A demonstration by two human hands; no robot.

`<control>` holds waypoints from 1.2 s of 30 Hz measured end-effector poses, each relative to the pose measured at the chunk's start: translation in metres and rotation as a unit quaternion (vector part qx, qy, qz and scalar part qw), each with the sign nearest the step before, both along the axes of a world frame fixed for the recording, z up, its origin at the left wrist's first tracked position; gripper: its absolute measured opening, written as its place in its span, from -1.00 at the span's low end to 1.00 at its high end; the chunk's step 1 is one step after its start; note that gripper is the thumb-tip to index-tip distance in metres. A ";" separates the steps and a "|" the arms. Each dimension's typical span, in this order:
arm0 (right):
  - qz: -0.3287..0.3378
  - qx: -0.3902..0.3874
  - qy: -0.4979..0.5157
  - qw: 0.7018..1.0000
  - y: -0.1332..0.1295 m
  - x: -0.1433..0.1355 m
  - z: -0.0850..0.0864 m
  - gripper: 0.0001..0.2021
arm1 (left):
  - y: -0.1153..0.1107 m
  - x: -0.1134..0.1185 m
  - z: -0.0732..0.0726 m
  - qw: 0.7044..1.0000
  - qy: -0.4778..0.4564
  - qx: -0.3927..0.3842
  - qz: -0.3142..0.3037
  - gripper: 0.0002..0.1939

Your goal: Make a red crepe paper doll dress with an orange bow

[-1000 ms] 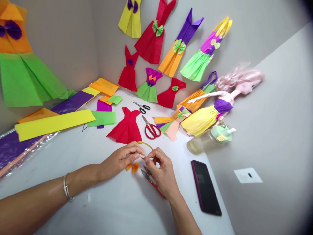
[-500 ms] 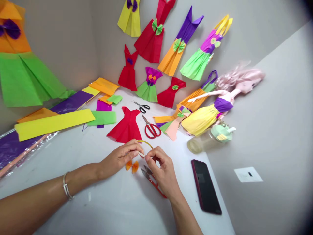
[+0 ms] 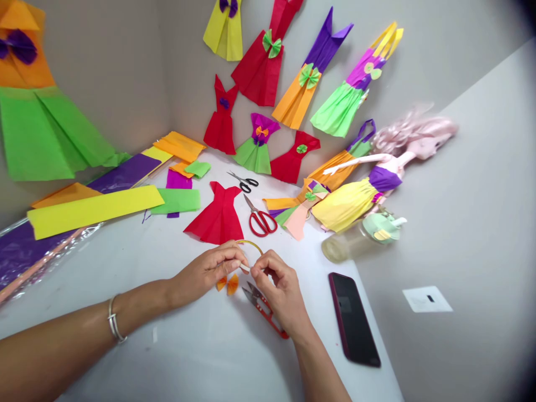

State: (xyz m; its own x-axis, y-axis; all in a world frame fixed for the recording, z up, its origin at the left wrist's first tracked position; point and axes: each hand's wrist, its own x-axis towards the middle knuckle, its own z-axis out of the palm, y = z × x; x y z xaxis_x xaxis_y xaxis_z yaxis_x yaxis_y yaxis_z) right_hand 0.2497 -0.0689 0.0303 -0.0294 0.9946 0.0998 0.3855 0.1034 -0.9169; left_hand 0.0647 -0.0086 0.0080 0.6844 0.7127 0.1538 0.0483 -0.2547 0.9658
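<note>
My left hand (image 3: 211,271) is closed in a pinch on a small white strip (image 3: 245,268), which looks like tape. At the strip's right end, the fingertips of my right hand (image 3: 278,285) are pressed together. Behind both hands curves a thin yellow ring (image 3: 252,244), partly hidden by the fingers. An orange paper bow (image 3: 231,285) lies on the table just below my left fingers. Under my right hand are red-handled thread snips (image 3: 268,315), their blades pointing up-left. A red paper dress (image 3: 220,212) lies flat beyond my left hand.
Red-handled scissors (image 3: 263,223) and black scissors (image 3: 245,181) lie past the hands. A phone (image 3: 355,321) and a bottle (image 3: 347,245) stand to the right, near a doll (image 3: 349,206). Folded yellow paper (image 3: 96,211) is at left. Paper dresses (image 3: 259,72) hang on the wall.
Both hands stay nearly in place around the white strip, with only a slight shift of the fingers. The whole view has moved a little.
</note>
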 end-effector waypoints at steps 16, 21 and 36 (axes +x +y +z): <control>0.021 -0.011 0.004 1.000 0.002 -0.001 -0.002 -0.84 | -0.002 -0.001 -0.002 0.995 -0.013 -0.091 -0.030 -0.68; 0.013 0.001 -0.007 1.000 0.002 -0.004 -0.005 -0.81 | -0.001 -0.001 0.000 0.999 -0.001 -0.043 -0.027 -0.70; -0.045 0.069 -0.025 0.996 -0.003 -0.006 -0.005 -0.82 | -0.005 -0.002 0.000 0.972 -0.033 0.118 0.199 -0.89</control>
